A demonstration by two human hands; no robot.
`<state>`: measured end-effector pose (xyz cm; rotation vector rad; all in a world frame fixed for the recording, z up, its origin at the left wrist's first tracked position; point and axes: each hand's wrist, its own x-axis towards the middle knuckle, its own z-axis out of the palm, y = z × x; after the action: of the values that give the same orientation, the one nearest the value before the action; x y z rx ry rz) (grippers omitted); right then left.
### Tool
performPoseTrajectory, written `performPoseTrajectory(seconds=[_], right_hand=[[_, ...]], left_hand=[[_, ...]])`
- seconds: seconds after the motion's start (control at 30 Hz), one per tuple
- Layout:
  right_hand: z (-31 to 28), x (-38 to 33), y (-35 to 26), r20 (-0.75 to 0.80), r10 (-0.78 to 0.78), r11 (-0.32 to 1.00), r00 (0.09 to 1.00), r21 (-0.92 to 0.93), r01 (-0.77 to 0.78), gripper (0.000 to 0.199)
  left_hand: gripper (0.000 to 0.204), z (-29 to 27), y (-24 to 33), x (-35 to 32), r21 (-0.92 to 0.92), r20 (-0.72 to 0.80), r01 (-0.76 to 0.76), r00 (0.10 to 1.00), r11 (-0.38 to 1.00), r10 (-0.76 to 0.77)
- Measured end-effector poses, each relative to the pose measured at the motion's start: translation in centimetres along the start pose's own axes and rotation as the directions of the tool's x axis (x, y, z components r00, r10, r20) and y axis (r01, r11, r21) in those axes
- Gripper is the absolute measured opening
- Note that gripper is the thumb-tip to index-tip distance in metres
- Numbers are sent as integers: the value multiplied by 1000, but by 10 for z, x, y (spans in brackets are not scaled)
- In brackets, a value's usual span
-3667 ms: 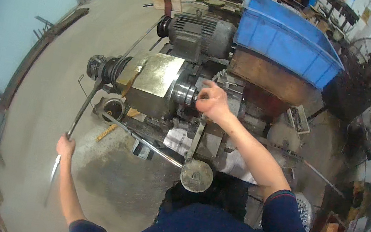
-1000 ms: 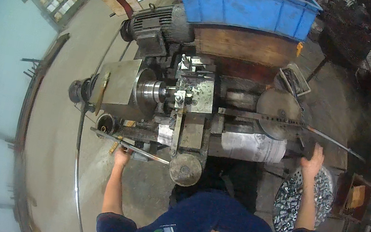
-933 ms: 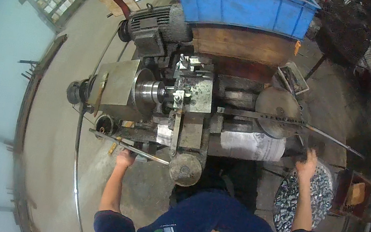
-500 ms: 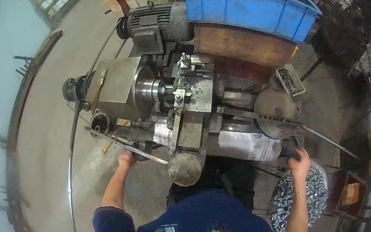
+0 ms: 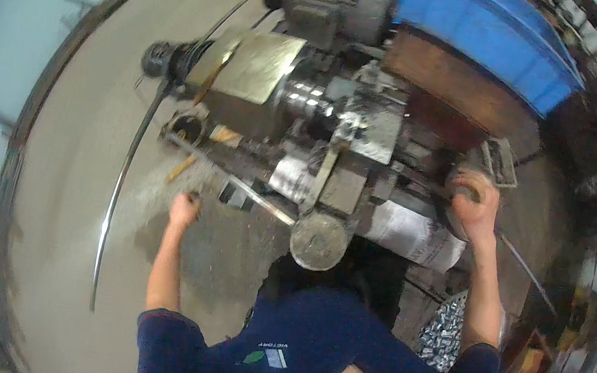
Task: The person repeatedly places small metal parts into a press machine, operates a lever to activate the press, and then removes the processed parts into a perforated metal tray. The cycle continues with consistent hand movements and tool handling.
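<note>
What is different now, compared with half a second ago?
The right hand has moved forward, away from the pile of small metal parts, over the right part of the machine. The left hand has drawn back from the sloping metal rod. Neither grip is clear. The machine and blue crate stayed in place.

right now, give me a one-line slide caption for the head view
Right hand at the right side of a grimy metal machine, left hand off to its left, blue crate beyond.
</note>
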<state>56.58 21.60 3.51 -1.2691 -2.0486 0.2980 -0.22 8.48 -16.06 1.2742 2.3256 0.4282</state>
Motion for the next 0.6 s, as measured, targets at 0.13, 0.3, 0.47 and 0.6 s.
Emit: performPoseTrajectory(seconds=[0.13, 0.3, 0.47, 0.6], right_hand=[[36, 54, -57, 154, -39, 979, 987, 206, 7, 48], [87, 103, -86, 180, -280, 953, 943, 170, 251, 44], [131, 127, -98, 262, -345, 937, 901, 44, 346, 36], [159, 135, -112, 402, -230, 946, 886, -121, 301, 33]], left_hand=[[23, -107, -23, -27, -141, -388, -69, 922, 988, 9], [30, -167, -34, -62, 164, -672, -3, 732, 986, 114], [38, -164, -46, -55, 294, -476, 403, 848, 867, -232], [35, -184, -85, -27, 340, -443, 471, 844, 814, -303]])
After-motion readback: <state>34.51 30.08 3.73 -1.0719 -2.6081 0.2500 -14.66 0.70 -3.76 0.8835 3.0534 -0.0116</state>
